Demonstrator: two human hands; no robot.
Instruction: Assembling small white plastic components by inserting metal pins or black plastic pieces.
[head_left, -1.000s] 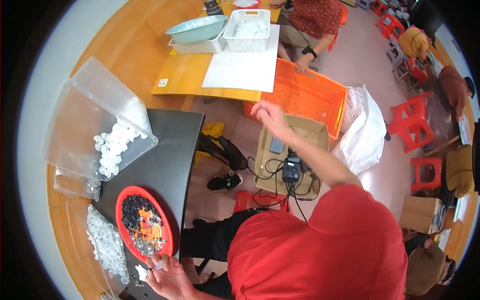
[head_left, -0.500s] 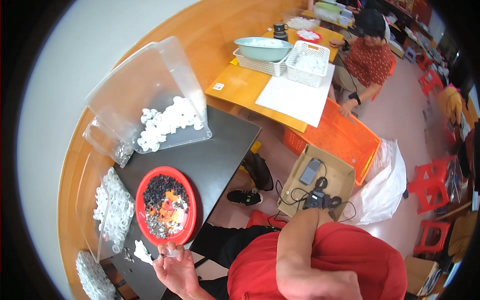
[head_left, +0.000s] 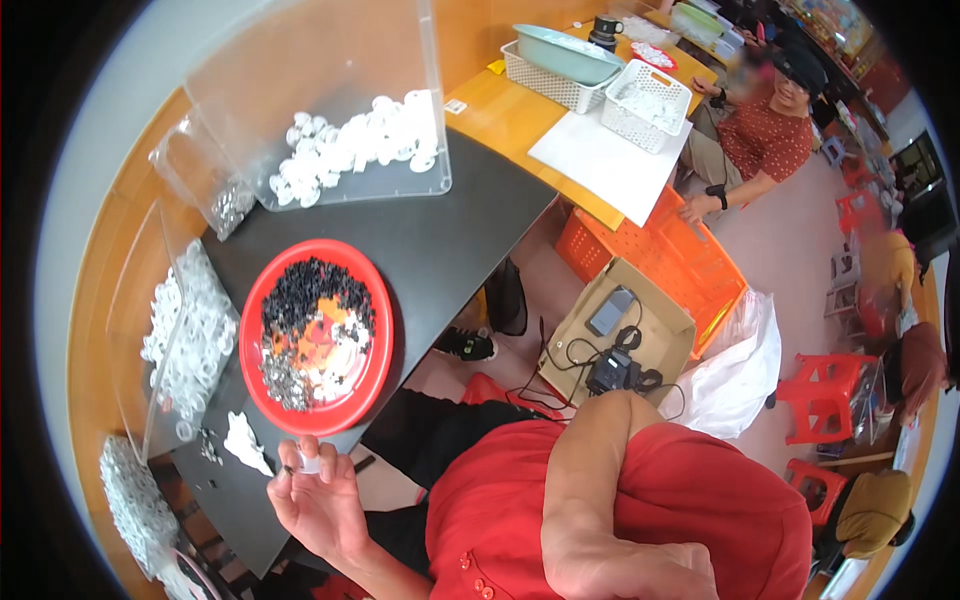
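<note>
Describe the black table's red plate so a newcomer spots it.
Find the black table, then the left hand near its edge. Just beyond lies the plate, holding black pieces and silvery ones; solid red sets it apart from the clear bin.

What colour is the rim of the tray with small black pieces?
The rim is red, clearest in the head view.

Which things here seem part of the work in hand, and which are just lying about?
Likely in use:
- small translucent piece, in the left hand's grip
- red plate nearby, holding black parts and silvery parts
- white pieces in the clear bin, perhaps

Likely lying about:
- cardboard box with black cables
- white sack
- red stool
</note>
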